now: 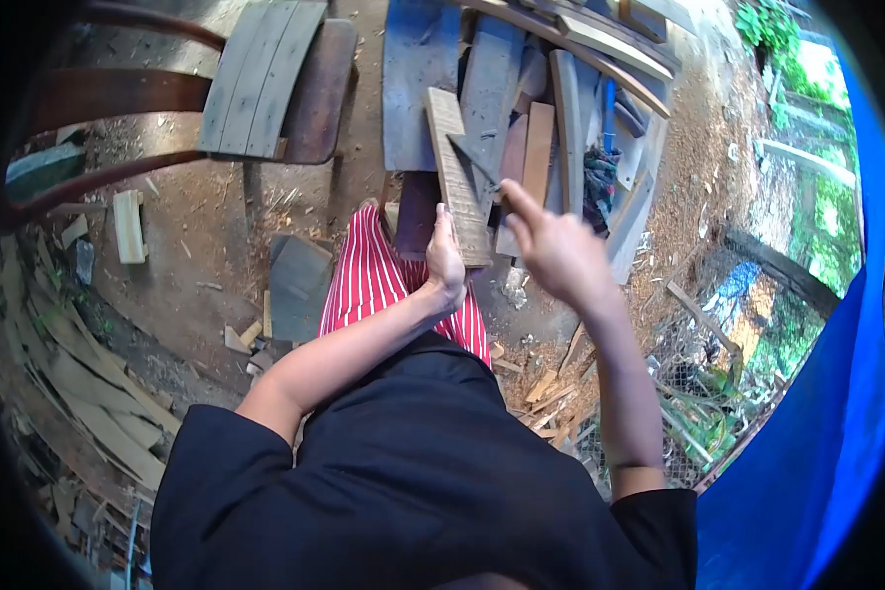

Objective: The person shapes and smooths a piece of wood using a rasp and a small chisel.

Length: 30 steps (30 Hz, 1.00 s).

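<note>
A narrow wooden plank (452, 167) with a rough, pale brown face points away from my body, its near end close to my lap. My left hand (444, 261) is closed on the plank's left edge near that end. In my right hand (565, 246), closed around its handle, is a knife-like tool with a dark blade (474, 159). The blade reaches up and left across the plank's right edge, its tip over the plank's face. Blur and the angle hide whether blade and wood touch. Most of the handle is covered by my fingers.
Weathered boards (421, 88) and loose planks (539, 147) lie in front. At the upper left stands a wooden chair (261, 84). Wood scraps (551, 388) and shavings litter the dirt floor. A blue tarp (806, 462) hangs at right, beside wire mesh (683, 369).
</note>
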### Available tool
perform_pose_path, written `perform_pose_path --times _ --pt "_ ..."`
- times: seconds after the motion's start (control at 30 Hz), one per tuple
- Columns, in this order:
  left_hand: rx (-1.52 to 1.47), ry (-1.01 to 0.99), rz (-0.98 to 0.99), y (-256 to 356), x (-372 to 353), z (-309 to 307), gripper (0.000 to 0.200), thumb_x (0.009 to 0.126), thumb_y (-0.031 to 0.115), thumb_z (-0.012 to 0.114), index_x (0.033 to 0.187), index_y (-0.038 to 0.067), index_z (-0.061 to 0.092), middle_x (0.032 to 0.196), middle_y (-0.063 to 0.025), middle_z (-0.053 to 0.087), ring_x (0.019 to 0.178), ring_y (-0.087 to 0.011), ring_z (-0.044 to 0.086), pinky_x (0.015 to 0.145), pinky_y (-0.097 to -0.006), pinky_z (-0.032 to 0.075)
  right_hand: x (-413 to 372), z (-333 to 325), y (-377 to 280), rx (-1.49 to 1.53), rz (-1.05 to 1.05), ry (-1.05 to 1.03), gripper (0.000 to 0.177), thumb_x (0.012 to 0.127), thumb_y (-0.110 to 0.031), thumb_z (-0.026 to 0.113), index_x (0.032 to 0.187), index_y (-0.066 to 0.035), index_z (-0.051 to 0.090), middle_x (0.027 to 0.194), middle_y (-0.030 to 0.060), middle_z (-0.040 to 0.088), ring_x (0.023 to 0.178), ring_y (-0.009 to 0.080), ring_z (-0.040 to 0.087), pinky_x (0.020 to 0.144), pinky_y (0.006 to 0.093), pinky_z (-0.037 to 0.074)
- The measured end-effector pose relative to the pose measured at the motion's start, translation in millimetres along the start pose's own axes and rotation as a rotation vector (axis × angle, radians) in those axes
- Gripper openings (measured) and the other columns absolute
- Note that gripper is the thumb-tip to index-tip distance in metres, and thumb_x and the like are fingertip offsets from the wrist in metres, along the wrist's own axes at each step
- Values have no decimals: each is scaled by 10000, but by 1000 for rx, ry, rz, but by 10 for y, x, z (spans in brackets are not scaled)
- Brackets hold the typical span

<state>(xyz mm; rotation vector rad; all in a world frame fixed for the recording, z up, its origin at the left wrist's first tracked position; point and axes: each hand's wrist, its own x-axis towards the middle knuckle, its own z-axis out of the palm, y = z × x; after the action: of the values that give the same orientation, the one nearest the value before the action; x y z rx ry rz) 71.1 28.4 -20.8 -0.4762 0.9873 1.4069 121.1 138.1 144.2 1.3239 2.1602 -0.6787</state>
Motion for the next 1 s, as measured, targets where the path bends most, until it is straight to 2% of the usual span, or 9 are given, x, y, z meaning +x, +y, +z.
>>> perform_pose_path --times 0.1,0.17,0.33,0.43,0.6,0.73,0.8,0.93,1.0 --pt "-44 -82 -39 97 -69 154 554 1022 498 210 1269 98 503 1116 -73 632 985 -194 633 836 -370 538 -347 310 7 -21 -28 108 451 966 -329 448 1410 -271 402 696 269 636 670 443 653 619 525 536" --pt "16 -50 -9 99 -58 142 571 1024 489 182 1297 87 483 1177 -87 619 1027 -212 630 877 -377 532 -401 363 5 -9 -20 69 451 966 -330 445 1411 -273 394 695 266 637 668 443 653 619 527 536" --pt "61 -43 -86 163 -167 234 552 1023 495 171 1298 124 474 1171 -79 613 1009 -214 633 819 -402 551 395 434 7 111 -25 140 393 975 -312 421 1357 -222 431 800 289 639 764 485 621 691 558 501" --pt "6 -84 -35 202 -140 294 569 1009 530 191 1307 134 472 1173 -77 614 1008 -211 634 786 -396 560 405 444 34 100 -58 206 404 977 -315 421 1372 -231 429 783 288 638 750 476 626 690 555 501" --pt "-48 -80 -58 151 -101 251 573 1012 523 180 1285 126 490 1156 -77 622 996 -205 639 780 -390 561 -361 99 68 8 -14 -31 414 974 -319 424 1381 -243 428 767 284 639 760 458 642 689 547 503" --pt "-63 -63 -70 170 -138 300 560 1018 505 169 1274 127 493 1122 -75 639 951 -207 653 718 -364 566 501 296 -9 43 -48 101 383 972 -318 407 1337 -215 458 889 289 650 837 470 635 742 556 503" --pt "27 -157 -54 227 -110 246 556 1017 506 170 1287 136 486 1110 -67 643 947 -195 649 694 -354 556 771 288 -100 22 -90 155 398 967 -304 416 1354 -221 445 887 280 658 843 470 636 751 551 509" --pt "-147 -2 -99 292 -215 539 533 1003 544 206 1182 163 532 988 1 655 813 -157 647 605 -321 534 130 78 17 -101 -80 51 396 975 -352 413 1362 -268 421 819 268 660 791 419 672 669 535 527" --pt "-119 -71 -86 188 -149 354 524 1002 546 210 1161 182 552 977 17 652 831 -144 640 633 -315 536 -264 -42 89 -93 -87 -46 399 971 -364 428 1361 -283 424 765 254 655 756 412 674 641 527 527"
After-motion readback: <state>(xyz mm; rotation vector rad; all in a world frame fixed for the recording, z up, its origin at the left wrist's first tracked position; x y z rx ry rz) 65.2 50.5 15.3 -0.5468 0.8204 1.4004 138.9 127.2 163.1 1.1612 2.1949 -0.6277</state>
